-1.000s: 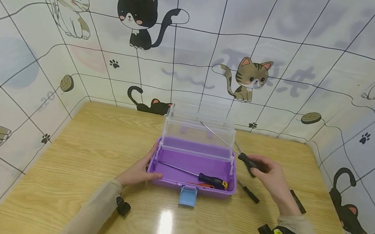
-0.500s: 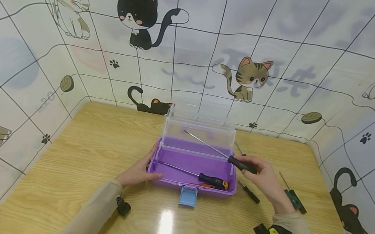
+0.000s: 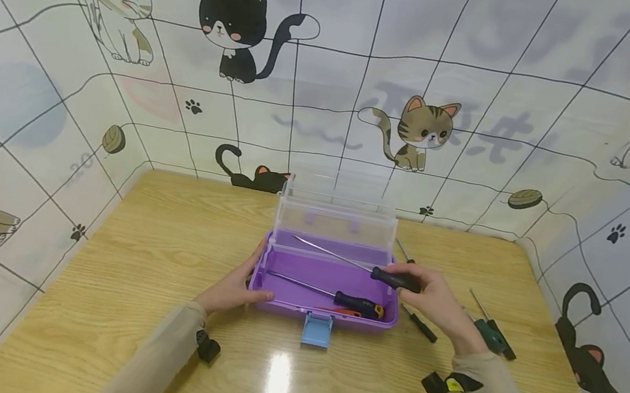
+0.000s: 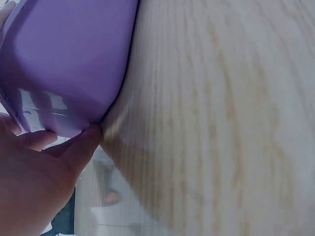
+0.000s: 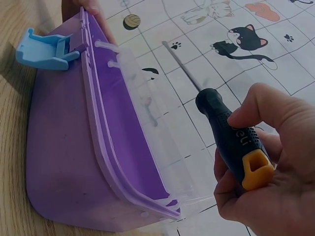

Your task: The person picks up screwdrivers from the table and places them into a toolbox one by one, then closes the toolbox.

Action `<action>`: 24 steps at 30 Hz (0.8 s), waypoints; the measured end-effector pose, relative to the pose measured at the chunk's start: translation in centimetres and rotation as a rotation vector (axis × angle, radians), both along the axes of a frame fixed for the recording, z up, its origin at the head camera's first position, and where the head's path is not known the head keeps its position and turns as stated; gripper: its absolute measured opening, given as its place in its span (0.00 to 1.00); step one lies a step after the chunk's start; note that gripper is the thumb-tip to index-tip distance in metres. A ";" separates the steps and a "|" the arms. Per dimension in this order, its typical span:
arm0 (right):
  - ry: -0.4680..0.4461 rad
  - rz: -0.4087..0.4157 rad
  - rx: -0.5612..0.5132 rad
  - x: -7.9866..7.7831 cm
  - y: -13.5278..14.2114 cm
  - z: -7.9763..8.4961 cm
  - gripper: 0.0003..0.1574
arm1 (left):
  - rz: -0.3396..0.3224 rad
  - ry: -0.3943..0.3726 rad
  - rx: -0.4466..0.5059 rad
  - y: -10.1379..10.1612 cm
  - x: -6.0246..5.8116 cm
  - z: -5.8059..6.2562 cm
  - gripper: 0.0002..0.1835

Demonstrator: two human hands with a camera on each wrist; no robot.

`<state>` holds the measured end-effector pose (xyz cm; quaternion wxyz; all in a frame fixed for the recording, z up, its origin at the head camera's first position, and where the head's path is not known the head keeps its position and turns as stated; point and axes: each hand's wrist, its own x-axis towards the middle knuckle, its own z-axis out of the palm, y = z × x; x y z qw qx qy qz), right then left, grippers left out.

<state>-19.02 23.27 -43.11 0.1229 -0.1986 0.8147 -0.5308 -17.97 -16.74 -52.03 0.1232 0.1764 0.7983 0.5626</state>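
Note:
A purple toolbox [image 3: 309, 269] with a raised clear lid [image 3: 336, 222] stands in mid-table in the head view. My left hand [image 3: 231, 288] holds its left end, thumb at the front corner; the left wrist view shows fingertips against the purple wall [image 4: 69, 59]. With my right hand [image 3: 437, 305] I grip a screwdriver [image 3: 395, 279] by its black handle, above the box's right side, shaft pointing left. Its yellow handle end [image 5: 257, 169] shows in the right wrist view. Inside the box lie another black-and-yellow screwdriver [image 3: 356, 304] and a partly hidden orange-red item [image 3: 347, 312].
Right of the box lie a small black screwdriver [image 3: 423, 327], a green-handled tool [image 3: 489, 337] and a dark-handled one [image 3: 504, 339]. Another thin tool [image 3: 404, 250] lies behind my right hand. A blue latch [image 3: 317, 330] hangs open at the box's front.
My right hand has moved left and slightly down with the screwdriver, whose shaft now lies flatter across the box. The green-handled tool has come into view. My left hand stays put.

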 end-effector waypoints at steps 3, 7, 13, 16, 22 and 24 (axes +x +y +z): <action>-0.006 0.004 0.027 -0.2 -0.2 -0.1 0.27 | 0.000 -0.001 -0.007 0.0 0.0 0.1 0.60; -0.027 0.023 0.042 -0.4 -0.7 -0.3 0.25 | -0.001 -0.022 0.003 0.1 -0.1 0.1 0.61; 0.040 0.086 0.053 -0.8 -1.4 -1.2 0.23 | 0.004 -0.025 -0.002 0.1 -0.1 0.1 0.62; 0.045 0.114 0.053 -0.8 -1.8 -1.7 0.21 | 0.009 0.001 -0.014 0.2 -0.1 0.2 0.63; -0.013 0.145 0.073 -1.1 -2.5 -2.7 0.21 | 0.009 0.009 -0.023 0.2 -0.4 0.0 0.65; 0.002 0.149 0.094 -1.1 -2.8 -2.9 0.21 | 0.007 0.007 -0.009 0.3 -0.6 -0.1 0.66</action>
